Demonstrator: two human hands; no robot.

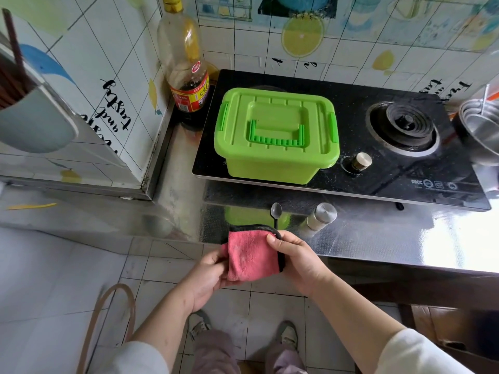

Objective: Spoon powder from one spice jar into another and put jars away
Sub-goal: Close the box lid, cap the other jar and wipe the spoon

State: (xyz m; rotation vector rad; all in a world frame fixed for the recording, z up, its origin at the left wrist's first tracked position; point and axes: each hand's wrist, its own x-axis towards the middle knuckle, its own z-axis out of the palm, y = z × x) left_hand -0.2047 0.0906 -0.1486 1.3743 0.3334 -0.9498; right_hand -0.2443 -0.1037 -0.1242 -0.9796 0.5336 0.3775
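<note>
Both hands are held low in front of the body, just off the front edge of the steel counter (pixel 378 236), with forearms reaching in from 5 and 7 o'clock. Between them is a folded pink cloth (pixel 249 256) with a black border. The left hand (pixel 208 276) lies palm up under the cloth's 8 o'clock side, its fingers curled round the fold. The right hand (pixel 297 263) grips the 3 o'clock edge, with the thumb pressed on the top corner and the fingers wrapped behind.

Neither hand touches the task's things. The spice jar (pixel 320 217), its metal cap on, is on the counter at about 1 o'clock from the cloth, near the right hand but apart from it. A small black spoon (pixel 276 213) lies at 12 o'clock from the cloth, bowl pointing away, its handle end hidden behind the cloth's top edge.

Beyond them at 12 o'clock a closed green plastic box (pixel 275 136) with a handle in its lid sits on the left half of a black glass hob (pixel 351 179). A brass knob (pixel 361 161) is just beside the box at 3 o'clock, and the right burner (pixel 402 128) lies further over. A sauce bottle (pixel 186 66) stands in the tiled corner at 10 o'clock, and a steel pot (pixel 480 130) is at the far right edge.
</note>
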